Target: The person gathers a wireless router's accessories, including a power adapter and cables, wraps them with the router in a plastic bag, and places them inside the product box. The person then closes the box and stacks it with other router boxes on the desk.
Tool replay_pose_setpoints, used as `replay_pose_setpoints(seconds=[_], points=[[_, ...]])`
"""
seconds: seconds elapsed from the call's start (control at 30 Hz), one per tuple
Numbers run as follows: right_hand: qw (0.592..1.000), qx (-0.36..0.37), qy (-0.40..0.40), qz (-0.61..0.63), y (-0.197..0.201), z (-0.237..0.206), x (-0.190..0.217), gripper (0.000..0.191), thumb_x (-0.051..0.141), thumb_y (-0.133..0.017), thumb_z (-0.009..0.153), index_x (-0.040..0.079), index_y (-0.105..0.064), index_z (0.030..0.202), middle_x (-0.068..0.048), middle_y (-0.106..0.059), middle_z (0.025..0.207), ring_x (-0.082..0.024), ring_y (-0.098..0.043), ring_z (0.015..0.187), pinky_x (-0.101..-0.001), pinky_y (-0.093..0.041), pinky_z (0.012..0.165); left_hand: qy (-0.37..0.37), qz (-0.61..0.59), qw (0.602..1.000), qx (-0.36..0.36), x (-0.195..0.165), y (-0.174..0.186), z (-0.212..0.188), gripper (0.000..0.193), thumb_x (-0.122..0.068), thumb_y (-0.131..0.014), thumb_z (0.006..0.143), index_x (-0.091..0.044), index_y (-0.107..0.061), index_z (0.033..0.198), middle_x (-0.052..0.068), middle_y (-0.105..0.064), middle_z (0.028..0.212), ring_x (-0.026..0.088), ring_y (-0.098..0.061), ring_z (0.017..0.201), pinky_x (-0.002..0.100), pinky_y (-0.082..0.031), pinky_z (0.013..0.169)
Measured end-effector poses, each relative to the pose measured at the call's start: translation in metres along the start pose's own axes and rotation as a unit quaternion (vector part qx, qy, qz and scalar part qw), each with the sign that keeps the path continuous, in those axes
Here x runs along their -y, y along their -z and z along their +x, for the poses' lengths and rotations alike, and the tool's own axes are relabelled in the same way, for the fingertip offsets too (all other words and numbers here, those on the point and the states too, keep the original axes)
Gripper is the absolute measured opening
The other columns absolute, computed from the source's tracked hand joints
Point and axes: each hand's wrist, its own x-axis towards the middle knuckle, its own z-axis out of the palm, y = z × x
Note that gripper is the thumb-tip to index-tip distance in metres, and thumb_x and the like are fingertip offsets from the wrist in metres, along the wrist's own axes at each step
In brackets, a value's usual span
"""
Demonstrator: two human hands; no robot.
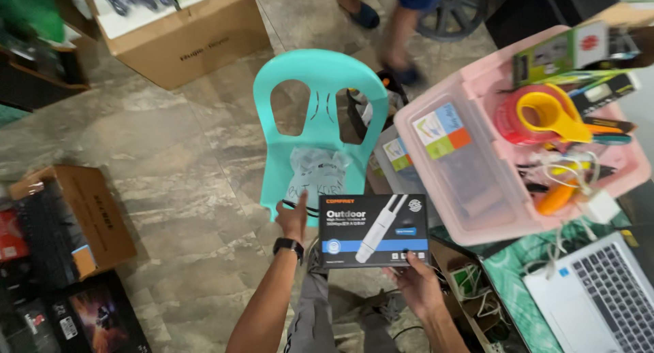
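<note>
My right hand (417,283) grips the lower right edge of a black product box (372,230) with a picture of a white two-antenna device, held flat above my lap. My left hand (293,219), with a black watch on the wrist, reaches to the front edge of a turquoise plastic chair (320,101). It touches a clear plastic bag (315,172) with dark handwriting that lies on the chair seat. Whether the fingers close on the bag is hard to tell.
A pink plastic bin (477,189) with tape rolls, tools and small boxes stands at the right, a white laptop (599,295) below it. Cardboard boxes (184,33) (88,217) sit at far left and top. Another person's legs (398,33) stand behind the chair.
</note>
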Motion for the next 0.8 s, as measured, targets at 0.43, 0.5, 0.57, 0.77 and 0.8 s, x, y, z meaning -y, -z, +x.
replay_pose_setpoints(seconds=[0.43, 0.5, 0.57, 0.77, 0.8], points=[[0.994, -0.044, -0.013, 0.102, -0.055, 0.143, -0.063, 0.033, 0.027, -0.067, 0.094, 0.008, -0.061, 0.119, -0.01, -0.067, 0.114, -0.029, -0.064, 0.108, -0.048, -0.049, 0.1, -0.522, 0.415, 0.735, 0.126, 0.031, -0.047, 0.092, 0.044, -0.029, -0.064, 0.082, -0.008, -0.074, 0.119, 0.018, -0.064, 0.126, 0.045, -0.054, 0.122, 0.07, -0.046, 0.089], [0.993, -0.034, 0.006, 0.112, -0.062, 0.17, -0.061, 0.03, 0.022, -0.067, 0.094, 0.009, -0.06, 0.119, -0.008, -0.066, 0.116, -0.026, -0.063, 0.112, -0.0481, -0.048, 0.105, -0.433, 0.484, 0.726, 0.226, 0.041, -0.044, 0.092, 0.021, -0.02, -0.056, 0.099, -0.016, -0.074, 0.109, 0.008, -0.072, 0.114, 0.032, -0.068, 0.108, 0.054, -0.054, 0.086], [0.993, 0.019, 0.047, 0.106, -0.078, 0.198, -0.072, 0.028, 0.015, -0.069, 0.096, 0.009, -0.059, 0.121, -0.005, -0.065, 0.12, -0.023, -0.061, 0.114, -0.0497, -0.046, 0.107, -0.502, 0.415, 0.72, 0.24, 0.054, -0.026, 0.089, 0.018, -0.015, -0.06, 0.089, -0.016, -0.075, 0.098, 0.008, -0.07, 0.104, 0.031, -0.067, 0.099, 0.049, -0.055, 0.079], [0.998, -0.01, 0.015, 0.062, -0.115, 0.275, -0.089, 0.03, 0.013, -0.068, 0.096, 0.007, -0.058, 0.124, -0.005, -0.065, 0.12, -0.021, -0.062, 0.111, -0.0465, -0.051, 0.103, -0.426, 0.296, 0.82, 0.243, 0.045, 0.012, 0.082, 0.031, -0.003, -0.068, 0.075, -0.014, -0.074, 0.104, 0.011, -0.067, 0.098, 0.033, -0.066, 0.096, 0.045, -0.055, 0.081], [0.999, -0.022, 0.016, 0.032, -0.117, 0.286, -0.09, 0.031, 0.013, -0.068, 0.095, 0.01, -0.057, 0.125, -0.004, -0.063, 0.118, -0.022, -0.061, 0.107, -0.0463, -0.05, 0.099, -0.39, 0.281, 0.842, 0.246, 0.038, 0.012, 0.086, 0.036, -0.002, -0.069, 0.074, -0.013, -0.073, 0.109, 0.012, -0.067, 0.1, 0.034, -0.067, 0.095, 0.046, -0.055, 0.082]])
